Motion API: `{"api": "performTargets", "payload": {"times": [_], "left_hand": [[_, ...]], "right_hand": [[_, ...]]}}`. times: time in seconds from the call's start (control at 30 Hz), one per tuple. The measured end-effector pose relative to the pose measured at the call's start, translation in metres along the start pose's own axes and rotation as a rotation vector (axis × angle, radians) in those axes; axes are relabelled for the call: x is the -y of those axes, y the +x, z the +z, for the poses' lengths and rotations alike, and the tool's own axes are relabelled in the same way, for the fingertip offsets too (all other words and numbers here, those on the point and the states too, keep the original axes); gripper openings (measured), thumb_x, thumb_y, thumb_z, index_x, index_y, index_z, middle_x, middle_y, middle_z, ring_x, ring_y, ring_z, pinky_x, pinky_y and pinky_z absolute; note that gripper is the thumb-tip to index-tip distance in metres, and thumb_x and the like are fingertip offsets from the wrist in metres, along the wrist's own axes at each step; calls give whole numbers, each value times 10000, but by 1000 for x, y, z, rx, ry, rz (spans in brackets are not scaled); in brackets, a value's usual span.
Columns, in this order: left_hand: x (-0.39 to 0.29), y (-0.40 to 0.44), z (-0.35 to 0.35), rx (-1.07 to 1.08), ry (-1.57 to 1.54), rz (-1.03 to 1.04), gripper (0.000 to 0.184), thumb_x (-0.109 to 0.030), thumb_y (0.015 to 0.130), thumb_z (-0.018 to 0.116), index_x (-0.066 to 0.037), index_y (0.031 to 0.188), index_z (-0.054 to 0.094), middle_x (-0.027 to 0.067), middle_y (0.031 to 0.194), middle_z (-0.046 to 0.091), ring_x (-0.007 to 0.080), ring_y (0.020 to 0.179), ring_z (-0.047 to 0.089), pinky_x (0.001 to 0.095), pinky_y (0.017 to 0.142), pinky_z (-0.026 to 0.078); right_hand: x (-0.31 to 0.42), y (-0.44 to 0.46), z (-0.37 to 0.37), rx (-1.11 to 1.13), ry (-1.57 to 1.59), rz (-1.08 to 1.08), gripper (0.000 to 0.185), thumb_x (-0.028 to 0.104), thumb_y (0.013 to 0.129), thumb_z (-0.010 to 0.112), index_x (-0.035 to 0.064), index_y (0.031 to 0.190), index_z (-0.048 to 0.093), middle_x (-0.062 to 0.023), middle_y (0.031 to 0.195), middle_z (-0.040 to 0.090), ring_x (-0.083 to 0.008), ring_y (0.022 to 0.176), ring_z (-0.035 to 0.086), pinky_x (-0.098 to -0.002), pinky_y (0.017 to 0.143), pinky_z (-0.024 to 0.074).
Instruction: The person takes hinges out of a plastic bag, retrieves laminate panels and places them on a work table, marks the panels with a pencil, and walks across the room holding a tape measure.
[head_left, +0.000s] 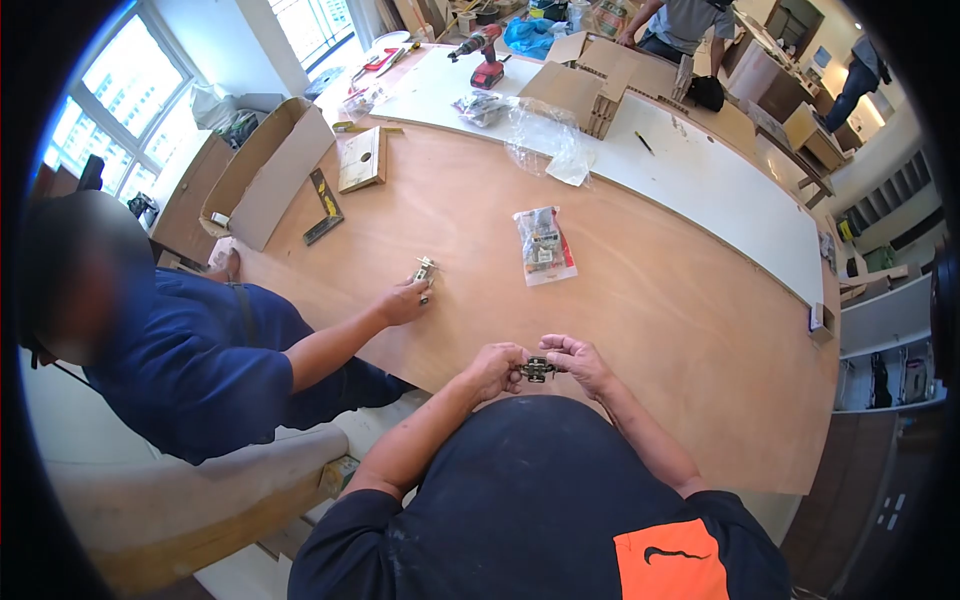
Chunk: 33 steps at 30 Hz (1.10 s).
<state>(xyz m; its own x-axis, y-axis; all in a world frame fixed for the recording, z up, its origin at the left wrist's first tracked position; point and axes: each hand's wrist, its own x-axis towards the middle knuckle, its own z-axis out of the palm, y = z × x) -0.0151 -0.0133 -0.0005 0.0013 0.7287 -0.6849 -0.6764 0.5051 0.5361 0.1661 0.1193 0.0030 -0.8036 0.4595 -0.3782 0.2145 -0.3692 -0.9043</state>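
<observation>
Near the front edge of the wooden table (690, 370), a small metal hinge (538, 370) is held between my two hands. My left hand (497, 370) grips its left side with closed fingers. On its right side, my right hand (580, 362) pinches it with thumb and fingers. A clear plastic bag of metal parts (545, 246) lies on the table beyond my hands. To the left, a co-worker's hand (405, 300) holds another metal hinge (425, 270) against the tabletop.
A co-worker in blue (200, 330) stands close on the left. Around the table lie a square (325, 208), a wooden block (362, 160), a cardboard box (270, 175), a white panel (690, 180) and a red drill (487, 62). Another person (680, 28) works at the back.
</observation>
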Motion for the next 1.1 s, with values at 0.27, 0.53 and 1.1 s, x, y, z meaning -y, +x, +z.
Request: {"api": "performTargets", "payload": {"times": [0.27,0.53,1.1], "left_hand": [[4,0,2,-22,164,134,171,-190,956,586,-45,1031,636,29,817,611,123,639,569,333,572,552],[-7,-6,19,68,416,331,273,-278,945,676,-28,1056,672,53,905,692,106,712,627,285,599,555],[-24,-2,16,44,74,381,240,-198,1008,558,16,1087,631,92,917,693,154,744,660,303,656,562]], "right_hand": [[-1,4,2,-66,100,177,299,188,934,671,30,1181,611,-61,978,678,-132,811,659,-317,594,596],[9,0,7,-106,214,198,379,237,927,695,12,1212,588,-48,941,664,-131,796,652,-292,606,586],[32,5,3,72,384,124,290,174,976,629,13,1216,600,-64,1024,679,-168,908,683,-335,715,602]]}}
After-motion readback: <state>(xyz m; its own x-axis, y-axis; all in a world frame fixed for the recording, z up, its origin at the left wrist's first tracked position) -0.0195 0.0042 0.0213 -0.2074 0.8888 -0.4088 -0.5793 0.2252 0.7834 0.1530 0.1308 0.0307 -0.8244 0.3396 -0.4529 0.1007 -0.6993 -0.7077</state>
